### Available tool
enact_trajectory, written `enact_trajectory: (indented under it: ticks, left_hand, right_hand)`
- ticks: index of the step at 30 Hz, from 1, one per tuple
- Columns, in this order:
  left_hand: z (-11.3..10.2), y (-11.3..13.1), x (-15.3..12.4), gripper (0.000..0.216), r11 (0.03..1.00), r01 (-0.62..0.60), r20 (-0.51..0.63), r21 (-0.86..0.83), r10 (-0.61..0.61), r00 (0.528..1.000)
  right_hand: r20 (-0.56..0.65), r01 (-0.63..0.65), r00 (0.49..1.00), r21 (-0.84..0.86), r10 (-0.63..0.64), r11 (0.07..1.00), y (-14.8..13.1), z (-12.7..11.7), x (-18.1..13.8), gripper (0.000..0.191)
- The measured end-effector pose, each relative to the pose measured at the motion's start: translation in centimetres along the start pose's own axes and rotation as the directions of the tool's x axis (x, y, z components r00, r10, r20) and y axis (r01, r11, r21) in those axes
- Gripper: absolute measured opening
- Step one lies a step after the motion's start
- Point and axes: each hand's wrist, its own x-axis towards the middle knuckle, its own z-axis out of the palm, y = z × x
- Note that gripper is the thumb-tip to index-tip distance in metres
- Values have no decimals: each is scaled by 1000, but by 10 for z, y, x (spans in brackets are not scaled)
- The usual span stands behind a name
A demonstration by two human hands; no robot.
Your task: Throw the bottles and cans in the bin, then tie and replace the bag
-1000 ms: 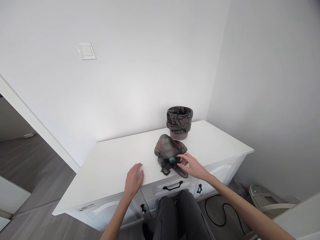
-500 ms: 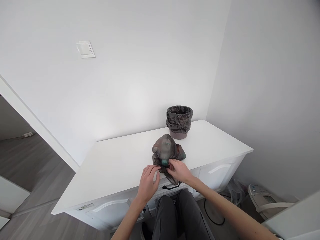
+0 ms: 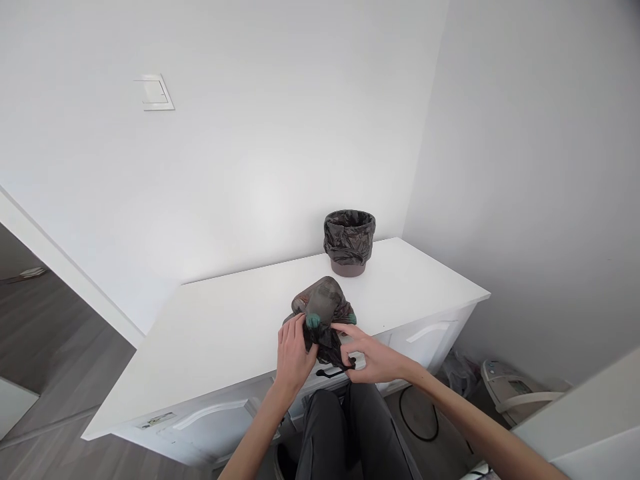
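Observation:
A dark, see-through plastic bag [image 3: 325, 300] lies near the front edge of the white cabinet top. Inside it I make out a bottle-like shape with a green cap and another green piece at its right. My left hand [image 3: 294, 353] grips the bag's left front side, fingers over the plastic beside the green cap. My right hand [image 3: 373, 357] holds the gathered dark end of the bag between thumb and fingers, its index finger stretched along the bag's right side.
Behind the bag, by the wall, stands a small bin [image 3: 349, 268] with a black liner folded over its rim. The cabinet top [image 3: 225, 327] has a front edge close to my knees. A beige appliance [image 3: 515, 393] and a black cable [image 3: 435, 427] are on the floor at right.
My right hand has moved off the bag's neck and pulled its loose end toward me and to the right. My left hand has shifted up the bag's side. The view has turned slightly right.

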Motion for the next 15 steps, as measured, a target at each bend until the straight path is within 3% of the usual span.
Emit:
enact_trajectory:
  ticks: [7, 10, 15]
  left_hand:
    - [-8, 1, 3, 33, 974, 137, -52, -179, -149, 988]
    - [-13, 5, 2, 17, 981, 72, -36, -179, -79, 996]
    - [-21, 12, -3, 20, 973, -64, 45, -224, 76, 996]
  right_hand:
    - [-20, -26, 999, 221, 31, 975, 33, -2, -17, 14]
    - [-144, -12, 989, 205, 42, 979, 44, 10, -13, 10]
    - [-310, -71, 949, -13, 64, 997, 42, 38, 1, 43]
